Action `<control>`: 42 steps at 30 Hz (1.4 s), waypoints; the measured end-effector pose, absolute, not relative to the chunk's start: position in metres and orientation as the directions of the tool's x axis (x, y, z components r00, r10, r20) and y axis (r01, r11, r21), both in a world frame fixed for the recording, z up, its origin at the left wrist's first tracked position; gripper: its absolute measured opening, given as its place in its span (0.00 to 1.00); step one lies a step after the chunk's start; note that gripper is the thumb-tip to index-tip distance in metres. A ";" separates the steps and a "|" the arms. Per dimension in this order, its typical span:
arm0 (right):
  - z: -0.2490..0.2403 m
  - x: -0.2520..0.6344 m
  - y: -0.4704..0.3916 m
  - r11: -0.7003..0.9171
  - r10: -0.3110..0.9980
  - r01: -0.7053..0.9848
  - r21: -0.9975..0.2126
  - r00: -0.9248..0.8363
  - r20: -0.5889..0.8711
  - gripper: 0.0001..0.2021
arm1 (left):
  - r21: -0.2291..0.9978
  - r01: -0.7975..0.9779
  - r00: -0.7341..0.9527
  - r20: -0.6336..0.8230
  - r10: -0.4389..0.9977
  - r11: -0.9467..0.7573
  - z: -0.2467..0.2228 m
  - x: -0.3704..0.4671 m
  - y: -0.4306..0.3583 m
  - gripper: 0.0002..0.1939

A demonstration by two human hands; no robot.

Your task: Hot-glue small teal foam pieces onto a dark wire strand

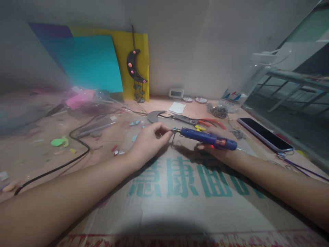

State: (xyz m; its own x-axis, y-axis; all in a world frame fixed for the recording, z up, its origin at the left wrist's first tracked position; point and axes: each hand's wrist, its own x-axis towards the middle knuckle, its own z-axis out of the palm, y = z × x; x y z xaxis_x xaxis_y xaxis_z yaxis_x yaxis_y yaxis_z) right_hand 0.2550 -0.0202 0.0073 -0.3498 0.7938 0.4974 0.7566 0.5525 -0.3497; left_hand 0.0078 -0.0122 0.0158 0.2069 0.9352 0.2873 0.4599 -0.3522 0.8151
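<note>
right hand [221,153] holds tool [205,137] (tip [177,130] by left hand [149,139]).

Large green Chinese characters are running in a row across the cardboard sheet [159,218] on the bench [74,181]. The clearest is reading 康; the one to its right is looking like 面. The character left of 康 is showing only in part, and another is disappearing under the right forearm [272,180]. Capital letters, apparently LOOK, are standing on the clear container [232,107] at the back. The white device's [171,95] small display and the markings on two round discs [200,100] are staying too small to read. The orange-red patch on the blue tool [196,134] is showing nothing legible.
</note>
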 end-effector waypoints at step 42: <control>0.015 0.252 -0.028 0.593 0.764 0.732 -0.336 -0.379 0.522 0.13 | 0.768 0.496 0.187 0.361 0.914 -0.405 0.016 0.006 -0.015 0.05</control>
State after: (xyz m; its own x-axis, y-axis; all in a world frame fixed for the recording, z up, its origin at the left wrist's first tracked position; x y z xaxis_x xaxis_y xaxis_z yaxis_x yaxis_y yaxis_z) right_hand 0.2520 -0.0281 0.0151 -0.3791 0.7638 0.5224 0.7320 0.5929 -0.3357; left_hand 0.0056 -0.0149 0.0160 0.1874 0.9137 0.3605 0.4962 -0.4048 0.7680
